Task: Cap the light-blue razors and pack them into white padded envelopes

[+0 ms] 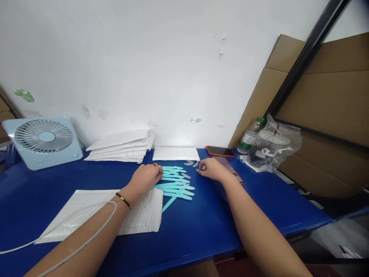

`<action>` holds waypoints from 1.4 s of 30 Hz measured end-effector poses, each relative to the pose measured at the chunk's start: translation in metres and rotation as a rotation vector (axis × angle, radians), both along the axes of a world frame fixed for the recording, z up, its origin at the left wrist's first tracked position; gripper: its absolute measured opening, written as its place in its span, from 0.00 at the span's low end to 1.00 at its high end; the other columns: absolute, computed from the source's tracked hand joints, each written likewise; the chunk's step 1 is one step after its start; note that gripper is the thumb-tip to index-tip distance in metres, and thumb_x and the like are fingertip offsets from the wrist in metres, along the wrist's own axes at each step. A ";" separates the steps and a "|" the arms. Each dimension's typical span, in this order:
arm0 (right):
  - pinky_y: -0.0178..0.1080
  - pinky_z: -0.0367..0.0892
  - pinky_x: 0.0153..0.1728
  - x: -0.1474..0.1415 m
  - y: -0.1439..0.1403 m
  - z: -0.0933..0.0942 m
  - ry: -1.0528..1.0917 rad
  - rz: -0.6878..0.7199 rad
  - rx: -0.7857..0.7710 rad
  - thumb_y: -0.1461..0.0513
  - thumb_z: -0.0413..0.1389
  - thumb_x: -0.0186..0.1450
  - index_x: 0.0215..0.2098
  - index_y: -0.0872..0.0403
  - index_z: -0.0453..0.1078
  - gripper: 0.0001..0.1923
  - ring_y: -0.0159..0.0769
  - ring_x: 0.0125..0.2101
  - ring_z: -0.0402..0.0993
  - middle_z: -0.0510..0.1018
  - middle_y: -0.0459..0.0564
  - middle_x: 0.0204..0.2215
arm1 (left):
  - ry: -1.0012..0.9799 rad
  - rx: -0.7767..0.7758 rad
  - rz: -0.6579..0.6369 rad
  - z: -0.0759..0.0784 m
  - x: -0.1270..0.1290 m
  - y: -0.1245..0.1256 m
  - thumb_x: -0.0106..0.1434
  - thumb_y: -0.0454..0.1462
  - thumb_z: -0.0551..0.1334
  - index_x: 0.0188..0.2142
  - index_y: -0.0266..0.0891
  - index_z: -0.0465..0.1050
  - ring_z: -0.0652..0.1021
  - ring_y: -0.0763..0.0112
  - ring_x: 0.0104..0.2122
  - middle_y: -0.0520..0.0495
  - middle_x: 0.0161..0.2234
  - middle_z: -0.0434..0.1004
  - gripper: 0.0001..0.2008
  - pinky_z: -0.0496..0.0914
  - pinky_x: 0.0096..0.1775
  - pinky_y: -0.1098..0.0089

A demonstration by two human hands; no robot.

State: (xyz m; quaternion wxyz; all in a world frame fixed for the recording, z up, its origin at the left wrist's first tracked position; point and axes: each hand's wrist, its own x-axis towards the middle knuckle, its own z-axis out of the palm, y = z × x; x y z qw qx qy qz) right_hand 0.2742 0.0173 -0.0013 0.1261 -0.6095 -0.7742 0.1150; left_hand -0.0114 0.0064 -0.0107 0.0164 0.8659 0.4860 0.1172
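Fingers of the right hand [211, 168] pinch a small pale piece [197, 170], apparently picking it up; next likely needs a steady lift. The left hand [145, 176] curls at turquoise sticks [175, 188] on the desk [207, 227], grip unclear.

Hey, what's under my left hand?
Turquoise sticks run up to your left hand, and a white envelope shows beneath your forearm. Whatever lies directly under the hand itself is covered, so I can't tell.

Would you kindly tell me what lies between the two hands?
In the head view, flat turquoise strips, apparently plastic, and small pale oblong pieces lie between the left hand and right hand.
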 end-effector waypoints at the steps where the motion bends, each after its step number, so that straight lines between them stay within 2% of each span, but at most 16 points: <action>1: 0.32 0.59 0.25 -0.003 0.000 -0.001 -0.011 0.010 -0.007 0.63 0.59 0.52 0.27 0.54 0.73 0.04 0.34 0.28 0.69 0.76 0.50 0.28 | 0.010 0.005 -0.004 0.001 0.001 -0.001 0.61 0.39 0.53 0.30 0.41 0.70 0.74 0.68 0.31 0.49 0.31 0.75 0.09 0.61 0.30 0.70; 6: 0.31 0.59 0.26 -0.007 0.002 -0.008 -0.008 0.065 -0.004 0.65 0.57 0.51 0.26 0.55 0.70 0.04 0.33 0.28 0.69 0.75 0.49 0.30 | 0.111 0.059 0.056 0.005 0.005 -0.004 0.64 0.39 0.47 0.28 0.38 0.68 0.73 0.68 0.25 0.46 0.28 0.74 0.15 0.59 0.28 0.69; 9: 0.31 0.59 0.25 -0.005 0.004 -0.011 0.073 0.078 0.014 0.66 0.56 0.51 0.27 0.55 0.68 0.04 0.30 0.26 0.68 0.74 0.47 0.28 | 0.109 0.077 0.074 0.005 0.005 -0.004 0.64 0.39 0.46 0.28 0.37 0.67 0.72 0.67 0.25 0.45 0.26 0.72 0.15 0.58 0.28 0.68; 11: 0.31 0.61 0.25 -0.005 0.006 -0.012 0.216 0.089 0.004 0.66 0.55 0.52 0.30 0.55 0.67 0.06 0.29 0.24 0.68 0.73 0.45 0.25 | 0.031 0.074 0.070 0.004 0.005 -0.004 0.64 0.38 0.45 0.28 0.37 0.65 0.72 0.68 0.26 0.46 0.26 0.71 0.15 0.59 0.28 0.69; 14: 0.33 0.64 0.25 -0.010 0.005 -0.008 0.559 0.122 -0.027 0.62 0.55 0.56 0.34 0.55 0.65 0.07 0.30 0.23 0.71 0.72 0.44 0.24 | -0.152 -0.008 0.082 0.004 0.004 -0.004 0.65 0.39 0.43 0.32 0.39 0.63 0.70 0.70 0.25 0.48 0.26 0.69 0.14 0.58 0.27 0.70; 18: 0.36 0.68 0.27 -0.025 -0.002 0.002 1.015 0.211 -0.023 0.56 0.59 0.55 0.33 0.54 0.61 0.14 0.36 0.29 0.75 0.73 0.46 0.25 | -0.355 -0.136 0.075 0.007 0.005 -0.007 0.66 0.43 0.41 0.32 0.41 0.62 0.68 0.70 0.24 0.51 0.24 0.67 0.16 0.59 0.26 0.70; 21: 0.36 0.69 0.28 -0.035 -0.008 0.007 1.167 0.264 -0.009 0.55 0.60 0.55 0.34 0.53 0.61 0.16 0.37 0.31 0.76 0.74 0.46 0.28 | -0.408 -0.201 0.046 0.010 0.006 -0.010 0.65 0.48 0.41 0.28 0.41 0.62 0.68 0.70 0.24 0.52 0.23 0.67 0.20 0.60 0.27 0.71; 25: 0.33 0.66 0.25 -0.040 -0.012 0.006 1.196 0.300 0.007 0.56 0.60 0.56 0.34 0.53 0.61 0.15 0.36 0.30 0.76 0.74 0.46 0.27 | -0.450 -0.244 0.037 0.014 0.007 -0.011 0.64 0.52 0.40 0.26 0.40 0.64 0.71 0.68 0.28 0.50 0.27 0.72 0.24 0.62 0.29 0.71; 28: 0.32 0.63 0.22 -0.040 -0.011 0.005 1.181 0.309 0.012 0.56 0.60 0.56 0.33 0.52 0.60 0.15 0.35 0.27 0.75 0.74 0.46 0.26 | -0.453 -0.257 0.051 0.015 0.007 -0.010 0.64 0.52 0.40 0.26 0.40 0.64 0.71 0.68 0.27 0.49 0.26 0.72 0.25 0.62 0.29 0.71; 34: 0.32 0.64 0.22 -0.043 -0.013 0.004 1.120 0.328 -0.032 0.55 0.61 0.55 0.33 0.53 0.60 0.15 0.33 0.26 0.74 0.75 0.47 0.28 | -0.482 -0.279 0.039 0.015 0.007 -0.008 0.64 0.53 0.40 0.25 0.39 0.64 0.70 0.70 0.25 0.50 0.25 0.71 0.26 0.61 0.28 0.72; 39: 0.33 0.64 0.23 -0.047 -0.015 -0.002 1.093 0.379 -0.088 0.56 0.62 0.54 0.28 0.54 0.61 0.15 0.33 0.26 0.74 0.74 0.46 0.25 | -0.491 -0.319 -0.006 0.016 0.008 -0.010 0.63 0.54 0.38 0.24 0.39 0.63 0.66 0.72 0.23 0.51 0.22 0.66 0.27 0.60 0.26 0.72; 42: 0.34 0.65 0.25 -0.043 -0.013 -0.002 0.959 0.405 -0.171 0.54 0.61 0.54 0.29 0.55 0.65 0.14 0.32 0.25 0.73 0.75 0.47 0.25 | -0.460 -0.311 -0.018 0.017 0.008 -0.013 0.63 0.53 0.39 0.23 0.39 0.63 0.66 0.72 0.23 0.51 0.23 0.67 0.27 0.59 0.26 0.72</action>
